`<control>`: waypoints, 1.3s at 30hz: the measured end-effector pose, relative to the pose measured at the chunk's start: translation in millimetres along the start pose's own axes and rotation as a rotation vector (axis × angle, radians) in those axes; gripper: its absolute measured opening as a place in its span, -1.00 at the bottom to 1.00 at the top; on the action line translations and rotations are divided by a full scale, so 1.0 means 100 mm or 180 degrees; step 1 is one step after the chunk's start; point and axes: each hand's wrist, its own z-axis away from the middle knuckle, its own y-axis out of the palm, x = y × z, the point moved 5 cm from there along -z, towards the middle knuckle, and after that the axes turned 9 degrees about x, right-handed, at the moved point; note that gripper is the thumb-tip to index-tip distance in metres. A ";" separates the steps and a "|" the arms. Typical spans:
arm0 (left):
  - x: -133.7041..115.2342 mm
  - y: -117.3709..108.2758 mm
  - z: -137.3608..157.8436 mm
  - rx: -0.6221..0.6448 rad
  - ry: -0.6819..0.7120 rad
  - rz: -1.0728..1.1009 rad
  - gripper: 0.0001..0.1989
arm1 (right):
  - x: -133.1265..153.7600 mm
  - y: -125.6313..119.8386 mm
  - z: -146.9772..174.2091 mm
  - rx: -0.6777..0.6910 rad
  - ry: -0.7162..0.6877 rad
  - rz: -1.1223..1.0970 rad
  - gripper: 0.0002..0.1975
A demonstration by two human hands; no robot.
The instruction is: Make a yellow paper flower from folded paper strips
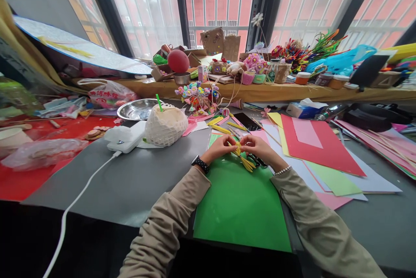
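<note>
Over the far part of a green sheet (242, 208), my left hand (220, 148) and my right hand (258, 149) come together at a small yellow paper piece (247, 164). Its lower end fans out into several narrow strips pointing toward me. Both hands are closed, with thumbs and fingertips pinching the piece from either side. Dark scissors (260, 162) lie partly hidden beside my right hand. Beyond my hands are yellow paper strips (221, 129) and a dark phone-like slab (247, 122).
Red card (328, 148) and other coloured sheets lie to the right. On the left stand a netted coconut (166, 126) with a green straw, a metal bowl (125, 111) and a white charger (125, 141) with its cable (79, 191). Craft flowers (198, 94) crowd the back.
</note>
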 end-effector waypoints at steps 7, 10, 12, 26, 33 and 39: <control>0.01 -0.01 -0.01 -0.0064 -0.0017 -0.0028 -0.68 | 0.00 0.03 0.00 -0.0012 -0.0128 0.0222 -0.79; 0.02 -0.02 -0.01 -0.0145 0.0000 -0.0094 -0.72 | 0.01 0.03 0.00 -0.0125 -0.0190 0.0438 -0.80; 0.01 -0.03 0.00 -0.0217 0.0041 -0.0125 -0.74 | 0.02 0.03 0.01 -0.0253 -0.0245 0.0573 -0.80; -0.19 -0.06 0.09 -0.0771 0.0520 -0.0651 -0.82 | 0.27 0.11 0.12 -0.1099 -0.0880 0.1471 -0.90; -0.29 -0.05 0.14 -0.0974 0.0670 -0.0899 -0.84 | 0.31 0.15 0.17 -0.1241 -0.1183 0.1490 -0.91; -0.33 -0.03 0.18 -0.1134 0.0825 -0.1051 -0.87 | 0.33 0.16 0.21 -0.1406 -0.1318 0.1487 -0.92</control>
